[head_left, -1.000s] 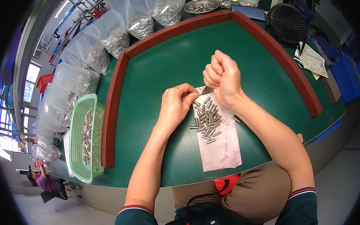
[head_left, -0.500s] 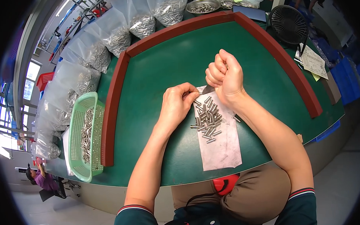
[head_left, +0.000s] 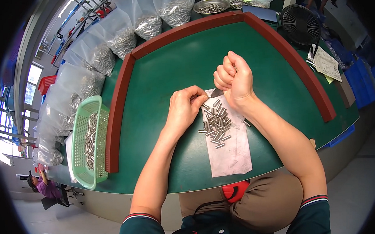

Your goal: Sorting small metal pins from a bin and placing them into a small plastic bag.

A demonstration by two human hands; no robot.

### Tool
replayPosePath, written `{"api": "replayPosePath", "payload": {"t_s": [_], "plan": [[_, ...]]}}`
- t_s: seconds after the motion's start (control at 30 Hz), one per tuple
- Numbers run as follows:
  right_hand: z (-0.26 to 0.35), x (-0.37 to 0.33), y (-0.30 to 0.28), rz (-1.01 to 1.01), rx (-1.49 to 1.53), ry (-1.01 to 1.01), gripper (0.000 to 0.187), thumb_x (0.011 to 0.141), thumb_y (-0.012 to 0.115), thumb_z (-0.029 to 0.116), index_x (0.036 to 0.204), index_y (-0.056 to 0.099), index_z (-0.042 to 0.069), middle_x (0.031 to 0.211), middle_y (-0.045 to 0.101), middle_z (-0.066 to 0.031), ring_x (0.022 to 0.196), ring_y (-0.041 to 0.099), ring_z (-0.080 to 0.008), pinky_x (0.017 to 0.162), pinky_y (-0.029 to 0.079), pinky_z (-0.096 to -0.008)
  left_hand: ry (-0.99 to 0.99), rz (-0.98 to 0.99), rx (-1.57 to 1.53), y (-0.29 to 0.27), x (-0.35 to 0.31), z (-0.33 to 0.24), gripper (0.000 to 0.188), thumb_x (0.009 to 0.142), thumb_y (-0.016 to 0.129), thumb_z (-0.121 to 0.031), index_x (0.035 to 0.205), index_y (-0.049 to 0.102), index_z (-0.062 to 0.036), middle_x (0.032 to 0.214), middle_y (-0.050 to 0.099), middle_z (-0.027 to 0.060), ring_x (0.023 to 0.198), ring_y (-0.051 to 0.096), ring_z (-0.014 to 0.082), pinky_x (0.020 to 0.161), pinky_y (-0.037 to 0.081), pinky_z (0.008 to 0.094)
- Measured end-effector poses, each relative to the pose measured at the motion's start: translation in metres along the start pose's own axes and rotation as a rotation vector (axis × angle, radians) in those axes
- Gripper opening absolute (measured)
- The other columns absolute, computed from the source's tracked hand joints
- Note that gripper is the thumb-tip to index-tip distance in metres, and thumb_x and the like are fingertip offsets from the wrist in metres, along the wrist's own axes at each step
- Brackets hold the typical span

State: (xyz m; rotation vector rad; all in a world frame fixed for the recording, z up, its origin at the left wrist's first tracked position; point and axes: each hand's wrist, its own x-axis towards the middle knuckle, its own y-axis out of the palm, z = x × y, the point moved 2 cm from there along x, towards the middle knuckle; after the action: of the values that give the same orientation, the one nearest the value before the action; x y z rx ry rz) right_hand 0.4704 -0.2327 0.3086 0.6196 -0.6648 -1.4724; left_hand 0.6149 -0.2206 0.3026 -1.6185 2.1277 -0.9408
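A small metal pin is pinched between the thumb and forefinger of my left hand. My right hand is closed in a fist around a small knife, and only its dark flat blade shows, its tip against the pin's end. The handle is hidden in my fingers. Below both hands, a loose pile of metal pins lies on a pale, stained cloth. One more pin rests at the cloth's right edge, beside my right forearm.
Red-brown rails border the green tabletop. Left of them stands a light green basket of pins. Clear bags of metal parts line the back and left, near a metal bowl. A black fan and papers sit right.
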Motion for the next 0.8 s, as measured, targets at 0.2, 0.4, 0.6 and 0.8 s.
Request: {"api": "replayPosePath", "payload": {"t_s": [0.2,0.4,0.6,0.8], "plan": [[-0.003,-0.003,0.006,0.07,-0.1,-0.026,0.041,0.091,0.034,0.027,0.052,0.024,0.014,0.04,0.021,0.0034,0.037,0.014,-0.008,0.037,0.014,-0.0253,0.011,-0.003,0.011,-0.002,0.0,-0.001,0.011,0.075,0.061,-0.008,0.078,0.062,0.0031,0.06,0.057,0.0135,0.052,0.053,0.0179,0.053,0.042,0.0306],[0.001,-0.003,0.002,0.081,-0.123,-0.044,0.041,0.091,0.033,0.026,0.053,0.025,0.014,0.041,0.021,0.0035,0.038,0.015,-0.0078,0.037,0.014,-0.0252,-0.246,0.016,-0.551,-0.007,-0.002,0.007,0.012,0.085,0.057,-0.015,0.085,0.056,-0.0025,0.074,0.052,-0.0008,0.062,0.039,0.0026,0.056,0.035,0.0188],[-0.001,-0.002,0.003,0.081,-0.028,-0.039,0.042,0.091,0.036,0.027,0.053,0.026,0.013,0.04,0.023,0.0031,0.035,0.015,-0.0067,0.035,0.013,-0.0245,-0.328,0.213,-1.561,-0.011,-0.003,0.028,0.012,0.086,0.056,-0.01,0.093,0.051,-0.0022,0.083,0.051,0.0063,0.06,0.037,0.006,0.051,0.034,0.0173],[-0.002,-0.003,-0.001,0.081,-0.023,-0.034,0.042,0.091,0.036,0.027,0.053,0.025,0.013,0.04,0.022,0.0031,0.035,0.015,-0.007,0.035,0.013,-0.0245,-0.289,0.172,-1.419,-0.007,-0.003,0.028,0.01,0.085,0.057,-0.013,0.09,0.053,-0.0055,0.08,0.05,0.0045,0.059,0.037,0.0066,0.052,0.033,0.018]]}}
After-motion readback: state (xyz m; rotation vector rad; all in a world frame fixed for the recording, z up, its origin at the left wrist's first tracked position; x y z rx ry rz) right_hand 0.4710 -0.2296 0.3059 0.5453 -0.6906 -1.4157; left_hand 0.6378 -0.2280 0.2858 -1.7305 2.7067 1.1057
